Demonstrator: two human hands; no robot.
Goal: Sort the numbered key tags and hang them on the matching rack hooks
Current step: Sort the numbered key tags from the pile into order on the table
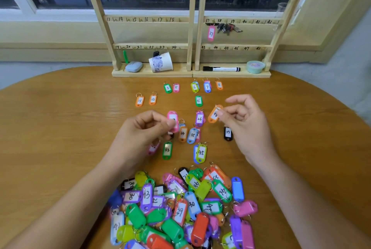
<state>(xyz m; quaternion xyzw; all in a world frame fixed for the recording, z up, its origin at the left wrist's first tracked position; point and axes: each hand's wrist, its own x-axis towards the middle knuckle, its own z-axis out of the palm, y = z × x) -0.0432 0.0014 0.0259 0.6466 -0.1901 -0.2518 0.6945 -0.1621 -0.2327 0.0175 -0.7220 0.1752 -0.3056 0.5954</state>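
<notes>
A heap of coloured numbered key tags (186, 206) lies at the table's near edge. Beyond it, sorted tags lie in rows, among them tag 16 (198, 101), tag 43 (167, 150) and tag 39 (228, 133). My left hand (144, 130) pinches a pink tag (173, 118) whose number is hidden. My right hand (244, 122) pinches an orange tag (214, 114) by its ring end, held just above the table. Two wooden racks (193, 28) with numbered hooks stand at the back. A pink tag 37 (211, 33) hangs on its hook.
A bunch of keys (227, 27) hangs near hook 38. On the rack base sit a tipped paper cup (161, 62), a grey case (134, 66), a black marker (220, 68) and a small green tub (255, 66). A window runs behind the racks.
</notes>
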